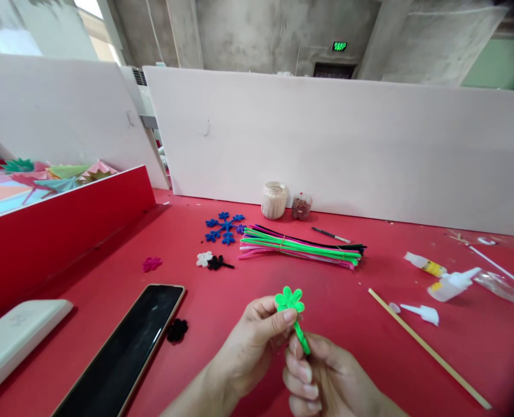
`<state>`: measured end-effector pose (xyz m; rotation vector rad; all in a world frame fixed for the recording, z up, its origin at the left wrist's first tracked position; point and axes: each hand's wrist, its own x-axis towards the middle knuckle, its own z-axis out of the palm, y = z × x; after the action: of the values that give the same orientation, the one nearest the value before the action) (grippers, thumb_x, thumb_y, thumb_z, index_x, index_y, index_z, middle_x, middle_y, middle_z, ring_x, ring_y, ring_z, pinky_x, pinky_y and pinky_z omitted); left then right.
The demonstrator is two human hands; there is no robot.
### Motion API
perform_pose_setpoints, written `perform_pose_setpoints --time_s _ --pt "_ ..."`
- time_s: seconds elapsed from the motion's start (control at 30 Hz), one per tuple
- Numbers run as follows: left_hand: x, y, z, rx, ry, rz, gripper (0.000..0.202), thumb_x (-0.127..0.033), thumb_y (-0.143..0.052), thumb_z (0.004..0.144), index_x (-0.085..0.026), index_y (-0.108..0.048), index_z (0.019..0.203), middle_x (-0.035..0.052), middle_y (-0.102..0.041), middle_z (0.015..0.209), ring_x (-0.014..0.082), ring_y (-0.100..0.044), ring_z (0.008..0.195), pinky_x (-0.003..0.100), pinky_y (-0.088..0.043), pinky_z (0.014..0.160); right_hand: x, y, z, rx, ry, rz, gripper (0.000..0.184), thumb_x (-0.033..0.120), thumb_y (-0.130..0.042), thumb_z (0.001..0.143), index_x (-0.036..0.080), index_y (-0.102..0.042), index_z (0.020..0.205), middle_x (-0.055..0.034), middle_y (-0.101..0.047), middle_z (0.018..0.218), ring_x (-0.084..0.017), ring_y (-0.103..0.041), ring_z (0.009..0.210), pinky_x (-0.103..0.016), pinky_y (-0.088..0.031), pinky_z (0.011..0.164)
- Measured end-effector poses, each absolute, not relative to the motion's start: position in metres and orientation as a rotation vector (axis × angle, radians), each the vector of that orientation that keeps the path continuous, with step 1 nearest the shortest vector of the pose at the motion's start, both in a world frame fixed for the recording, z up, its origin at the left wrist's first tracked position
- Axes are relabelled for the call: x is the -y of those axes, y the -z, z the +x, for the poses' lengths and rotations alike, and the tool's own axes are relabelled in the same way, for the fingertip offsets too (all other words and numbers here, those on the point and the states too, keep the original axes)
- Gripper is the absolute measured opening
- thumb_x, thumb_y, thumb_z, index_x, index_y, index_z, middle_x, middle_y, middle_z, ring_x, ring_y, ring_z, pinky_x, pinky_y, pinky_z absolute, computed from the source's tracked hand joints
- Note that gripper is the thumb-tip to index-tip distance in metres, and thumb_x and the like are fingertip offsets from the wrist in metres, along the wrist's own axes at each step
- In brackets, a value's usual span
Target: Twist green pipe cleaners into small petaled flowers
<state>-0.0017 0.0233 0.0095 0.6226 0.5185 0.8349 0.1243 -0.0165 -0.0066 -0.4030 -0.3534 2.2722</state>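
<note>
A bright green pipe-cleaner flower (pixel 290 299) with a short green stem is held up over the red table (pixel 352 324). My left hand (pixel 252 344) pinches it just under the petals with thumb and forefinger. My right hand (pixel 326 379) is closed round the lower end of the stem, fingers curled. Both hands are low in the middle of the view, close to the table's near edge.
A bundle of pipe cleaners (pixel 300 248) lies behind the hands, with blue flowers (pixel 224 227), white and black ones (pixel 211 260), a pink one (pixel 152 264) and a black one (pixel 177 330). A phone (pixel 126 350), white case (pixel 13 339), wooden stick (pixel 428 348), glue bottles (pixel 450 285), two jars (pixel 274 200).
</note>
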Motion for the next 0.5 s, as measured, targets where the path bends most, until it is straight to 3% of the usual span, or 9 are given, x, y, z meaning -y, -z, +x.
perform_pose_setpoints --time_s 0.2,0.37,0.5 --pt "-0.0208 -0.0117 -0.0028 -0.523 -0.842 0.567 0.012 -0.016 -0.069 0.063 -0.011 -0.060 0.057 -0.0028 -0.052 0.047 0.0044 -0.046 0.044 0.016 -0.034 0.048 0.0207 0.0054 0.1202 0.545 -2.117 -0.376 0.018 0.032 -0.066 0.070 0.015 -0.062 0.066 0.0059 -0.039 0.046 -0.004 -0.027 0.041 -0.017 -0.021 0.041" --pt "-0.0212 -0.0126 -0.0024 -0.519 -0.839 0.593 0.008 -0.016 -0.069 0.063 -0.011 -0.063 0.060 -0.0019 -0.054 0.052 0.0043 -0.045 0.047 0.017 -0.033 0.050 0.0207 0.0072 0.1197 0.678 -2.028 -0.483 0.025 0.038 -0.060 0.070 0.016 -0.052 0.061 0.0086 -0.033 0.042 -0.004 -0.021 0.037 -0.019 -0.019 0.039" --pt "-0.0203 -0.0100 0.0013 -0.600 -0.887 0.679 0.007 -0.017 -0.066 0.067 -0.012 -0.064 0.062 -0.0009 -0.055 0.057 0.0063 -0.046 0.053 0.019 -0.034 0.054 0.0159 0.0027 0.1286 1.180 -1.541 -0.972 0.023 0.032 -0.050 0.073 0.019 -0.040 0.057 0.0081 -0.030 0.046 -0.006 -0.023 0.041 -0.020 -0.020 0.041"
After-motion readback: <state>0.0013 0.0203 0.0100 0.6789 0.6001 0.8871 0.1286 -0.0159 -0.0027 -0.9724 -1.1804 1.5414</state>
